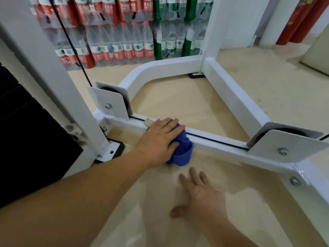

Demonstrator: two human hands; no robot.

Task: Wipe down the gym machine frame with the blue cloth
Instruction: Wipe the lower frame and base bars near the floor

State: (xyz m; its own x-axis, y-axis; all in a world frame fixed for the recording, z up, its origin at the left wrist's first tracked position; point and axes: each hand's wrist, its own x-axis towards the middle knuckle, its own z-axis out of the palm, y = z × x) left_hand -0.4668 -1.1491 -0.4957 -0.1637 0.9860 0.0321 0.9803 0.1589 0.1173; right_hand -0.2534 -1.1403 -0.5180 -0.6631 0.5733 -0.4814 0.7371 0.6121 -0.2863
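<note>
Blue cloth (pixel 181 150) bunched under flat left hand (pixel 160 139) — white frame bar (pixel 222 146) left-to-right; right hand (pixel 201 191) splayed, empty

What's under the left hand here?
The bunched blue cloth, pressed onto the white frame bar by the left hand. The bar and black cable beneath the cloth are covered.

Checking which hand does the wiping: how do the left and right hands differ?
The left hand presses the blue cloth onto the white frame bar; the right hand holds nothing. The left hand is on the bar; the right hand lies on the floor. Both are palm-down.
</note>
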